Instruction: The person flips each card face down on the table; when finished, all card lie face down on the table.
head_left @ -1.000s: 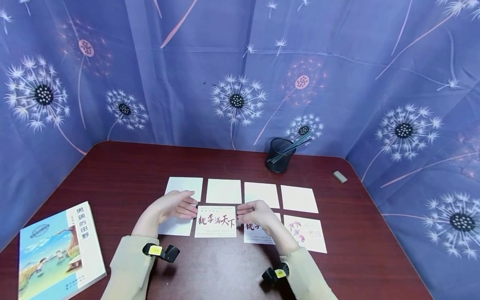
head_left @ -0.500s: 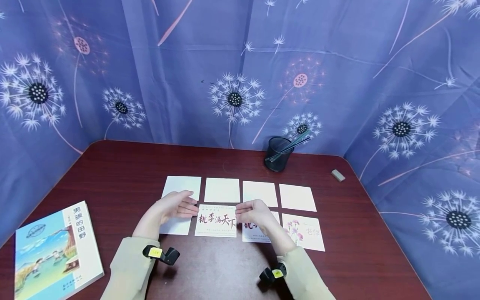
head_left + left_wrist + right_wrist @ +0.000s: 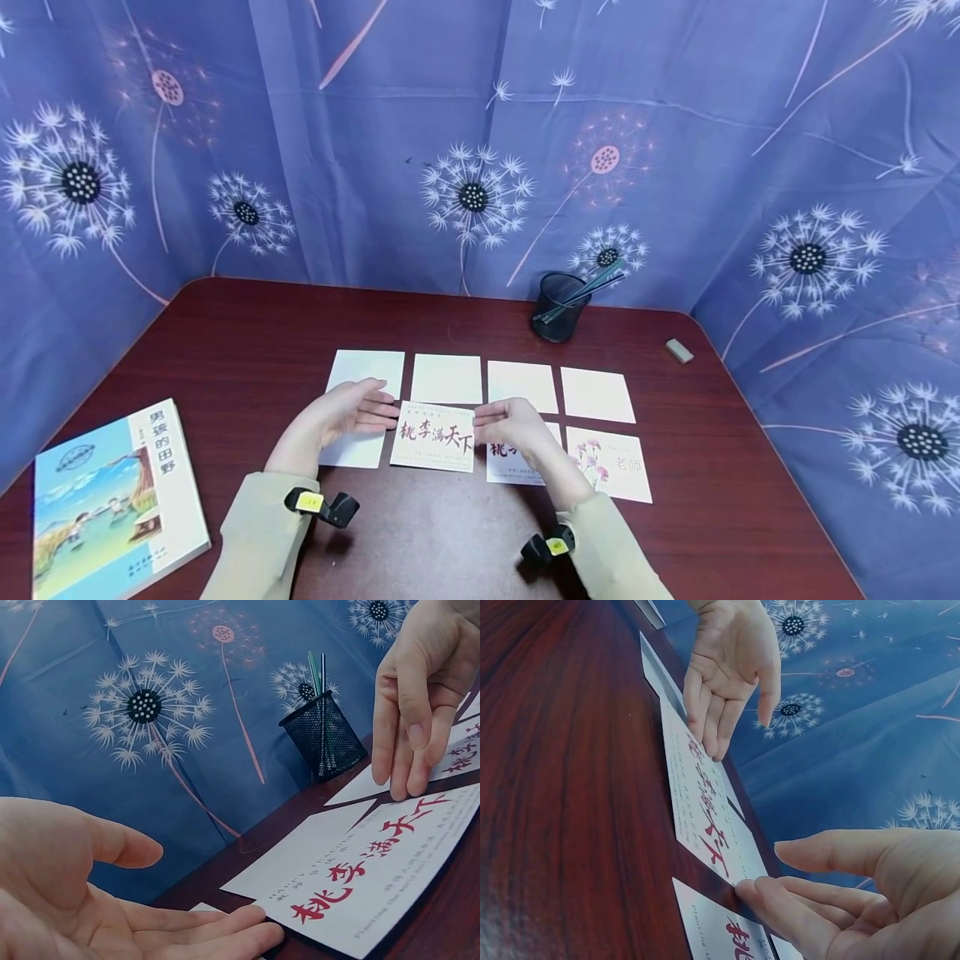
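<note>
My left hand [image 3: 347, 415] lies open, fingers straight, fingertips [image 3: 247, 934] touching the left edge of the card with red lettering [image 3: 435, 437]. My right hand [image 3: 517, 427] is open too, fingers straight and close together, fingertips [image 3: 754, 891] on the card's right edge. Neither hand clasps it; the card sits between the two palms, slightly askew on the dark red table [image 3: 240, 333], in the near row of cards.

Left of it, under my left hand, lies a blank white card [image 3: 351, 450]. Right of it, partly under my right hand, lies a second card with red lettering [image 3: 510, 467], and beyond that a card with pink flowers [image 3: 611, 467]. The far row holds four blank white cards [image 3: 446, 379], side by side with narrow gaps between them.

Behind the far row stands a black mesh pen cup [image 3: 558, 310] with a few pens leaning right. An eraser [image 3: 678, 351] lies near the table's right edge. A picture book [image 3: 112, 500] lies at the near left corner. Blue dandelion-print cloth [image 3: 472, 150] hangs around the table.
</note>
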Demonstrator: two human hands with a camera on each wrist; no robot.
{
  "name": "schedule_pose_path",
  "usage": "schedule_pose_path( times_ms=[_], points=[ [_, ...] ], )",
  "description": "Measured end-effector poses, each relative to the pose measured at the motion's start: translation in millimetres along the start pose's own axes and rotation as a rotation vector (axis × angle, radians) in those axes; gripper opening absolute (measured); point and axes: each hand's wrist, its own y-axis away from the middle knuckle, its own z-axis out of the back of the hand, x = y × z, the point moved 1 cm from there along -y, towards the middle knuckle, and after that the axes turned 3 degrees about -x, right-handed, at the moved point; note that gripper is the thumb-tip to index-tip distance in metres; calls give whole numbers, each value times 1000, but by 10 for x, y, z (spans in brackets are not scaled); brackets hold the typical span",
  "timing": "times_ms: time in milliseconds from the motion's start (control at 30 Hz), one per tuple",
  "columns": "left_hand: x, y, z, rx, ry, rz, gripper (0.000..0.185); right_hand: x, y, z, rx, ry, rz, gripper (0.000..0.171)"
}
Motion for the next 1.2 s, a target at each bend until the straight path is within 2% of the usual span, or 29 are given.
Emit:
schedule_pose_path(
  times_ms=[333, 567, 733, 867, 1033, 1200],
  points=[
    [21, -43, 5, 16, 50, -20, 57, -26, -23, -21, -17, -6, -9, 37],
    [40, -76, -12, 5, 40, -1, 55, -31, -22, -31, -6, -16, 7, 40],
    [62, -88, -51, 2, 79, 6, 55, -34, -20, -41, -8, -29, 17, 40],
    [70, -96, -76, 46, 135, 2, 55, -34, -19, -55, -5, -39, 23, 39],
    [53, -95, -82, 152, 121, -48, 57, -20, -9, -72, 20, -62, 44, 41],
    [-11, -58, -67, 161, 123, -63, 61, 41, 15, -91, -5, -46, 79, 42]
  ],
)
